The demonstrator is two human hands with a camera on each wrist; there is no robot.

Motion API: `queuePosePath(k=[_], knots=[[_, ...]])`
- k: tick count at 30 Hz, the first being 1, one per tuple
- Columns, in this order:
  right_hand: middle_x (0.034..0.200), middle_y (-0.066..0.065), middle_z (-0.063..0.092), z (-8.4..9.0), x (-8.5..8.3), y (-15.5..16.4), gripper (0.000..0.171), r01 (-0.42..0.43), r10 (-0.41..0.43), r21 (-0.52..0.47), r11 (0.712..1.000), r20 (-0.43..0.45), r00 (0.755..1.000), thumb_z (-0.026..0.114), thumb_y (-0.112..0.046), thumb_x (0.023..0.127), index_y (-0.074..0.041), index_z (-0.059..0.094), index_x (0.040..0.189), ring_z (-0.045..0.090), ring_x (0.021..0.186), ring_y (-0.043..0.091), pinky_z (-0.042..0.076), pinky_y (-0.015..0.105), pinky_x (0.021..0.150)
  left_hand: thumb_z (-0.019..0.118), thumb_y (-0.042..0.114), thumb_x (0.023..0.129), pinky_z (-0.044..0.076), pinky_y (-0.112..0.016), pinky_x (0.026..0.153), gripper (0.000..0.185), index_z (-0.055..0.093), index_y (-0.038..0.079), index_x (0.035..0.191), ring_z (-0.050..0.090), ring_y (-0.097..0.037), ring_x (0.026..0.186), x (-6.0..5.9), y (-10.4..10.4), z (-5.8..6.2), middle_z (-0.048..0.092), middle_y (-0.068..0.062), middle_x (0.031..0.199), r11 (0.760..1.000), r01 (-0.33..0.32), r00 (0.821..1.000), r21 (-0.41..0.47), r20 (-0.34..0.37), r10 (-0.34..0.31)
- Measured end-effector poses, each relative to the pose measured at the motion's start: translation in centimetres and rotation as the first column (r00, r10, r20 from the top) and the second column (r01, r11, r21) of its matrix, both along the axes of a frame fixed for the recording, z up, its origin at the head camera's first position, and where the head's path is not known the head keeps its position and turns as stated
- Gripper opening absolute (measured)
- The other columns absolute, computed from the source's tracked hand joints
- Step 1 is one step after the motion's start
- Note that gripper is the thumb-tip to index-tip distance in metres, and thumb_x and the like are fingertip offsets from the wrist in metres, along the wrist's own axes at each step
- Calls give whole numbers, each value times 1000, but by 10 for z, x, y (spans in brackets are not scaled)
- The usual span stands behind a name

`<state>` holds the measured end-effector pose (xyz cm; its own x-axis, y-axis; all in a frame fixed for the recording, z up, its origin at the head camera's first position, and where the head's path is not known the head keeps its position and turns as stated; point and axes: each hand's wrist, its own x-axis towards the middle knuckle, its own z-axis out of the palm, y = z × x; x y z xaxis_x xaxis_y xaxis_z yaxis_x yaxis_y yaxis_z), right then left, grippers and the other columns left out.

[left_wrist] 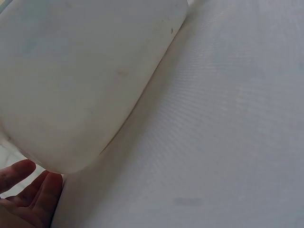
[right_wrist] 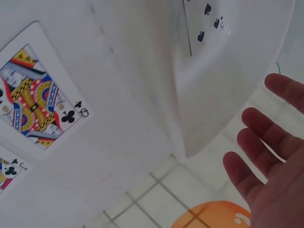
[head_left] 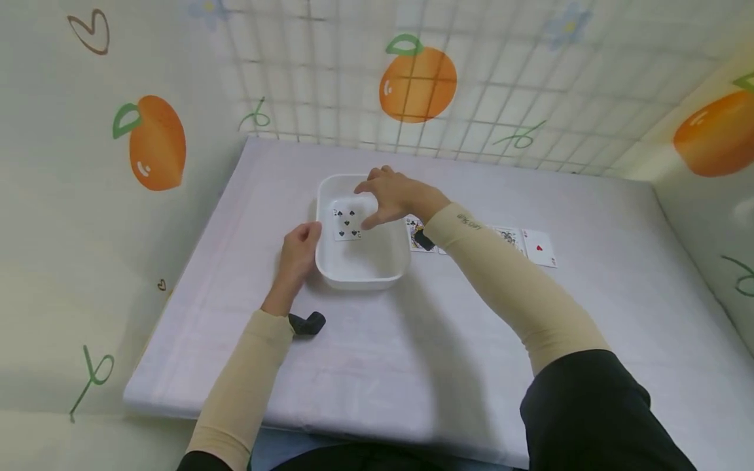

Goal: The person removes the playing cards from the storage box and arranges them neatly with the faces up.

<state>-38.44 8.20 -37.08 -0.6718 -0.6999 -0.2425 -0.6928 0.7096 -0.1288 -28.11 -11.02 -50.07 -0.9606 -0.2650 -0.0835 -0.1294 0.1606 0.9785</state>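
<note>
A white plastic bin [head_left: 360,280] stands on the white table. Face up on its floor lies a five of spades card [head_left: 346,224]; the right wrist view shows a corner of the card [right_wrist: 205,23] inside the bin [right_wrist: 223,90]. My right hand [head_left: 366,206] hovers over the bin's far side with relaxed, spread fingers [right_wrist: 259,130] and holds nothing. My left hand [head_left: 299,252] rests against the bin's left outer wall [left_wrist: 80,80], its fingers [left_wrist: 35,197] loose beside it.
To the right of the bin a row of cards lies face up: a queen of clubs [head_left: 415,233] [right_wrist: 40,97], another face card [head_left: 509,237] and a red heart card [head_left: 538,248]. Walls papered with oranges close in the table on three sides.
</note>
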Motion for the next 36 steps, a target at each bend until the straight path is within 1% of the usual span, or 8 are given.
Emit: queuePosePath(k=[4,9,15,19,22,29,36], knots=[[134,15,47,-7,-3,-8,80,3,-4,22,1000,23,1000,70,-51,77,-12,50,144,38,118,30,42,51,95,51,44,99,50,-41,92,49,63,6,127,62,-28,104,-1,0,0,65,-14,120,1000,-2,1000,1,-21,2],[134,13,45,-15,-7,-19,81,12,-14,34,999,48,999,71,-52,78,-14,49,145,38,118,29,42,50,95,51,42,100,50,-41,92,47,64,5,125,62,-29,103,-1,-2,3,66,-15,118,1000,-6,999,-5,-34,6],[133,14,47,-15,-9,-34,80,-8,7,23,1000,37,999,72,-51,77,-13,51,144,39,116,29,42,48,94,52,42,100,50,-41,92,47,63,5,126,62,-29,103,-4,-5,2,65,-15,118,1000,-12,1000,-9,-19,12],[132,11,49,-20,-12,-40,80,-29,28,47,998,13,1000,71,-55,77,-16,52,144,41,116,28,42,47,95,51,41,100,50,-41,93,47,62,5,127,62,-29,105,-5,-5,1,65,-15,119,1000,-7,1000,-7,-16,7],[133,12,48,-24,-13,-43,81,-36,34,66,997,17,999,71,-55,77,-16,51,145,41,118,29,41,48,96,51,41,101,50,-41,93,47,62,4,128,62,-29,105,-6,-4,1,65,-15,120,1000,3,1000,0,-21,-3],[134,13,44,-33,-15,-48,89,-2,-6,99,995,82,997,78,-54,73,-15,47,147,37,120,30,38,50,100,52,40,101,51,-40,91,45,65,4,124,63,-27,104,-7,-3,3,67,-14,118,1000,6,999,-5,-38,-6],[135,15,43,-42,-19,-51,98,-3,-8,120,993,94,996,81,-56,71,-15,43,150,37,121,29,34,48,104,53,39,101,51,-40,91,43,65,4,123,63,-27,103,-5,-4,7,67,-14,117,1000,-7,999,-20,-36,6]])
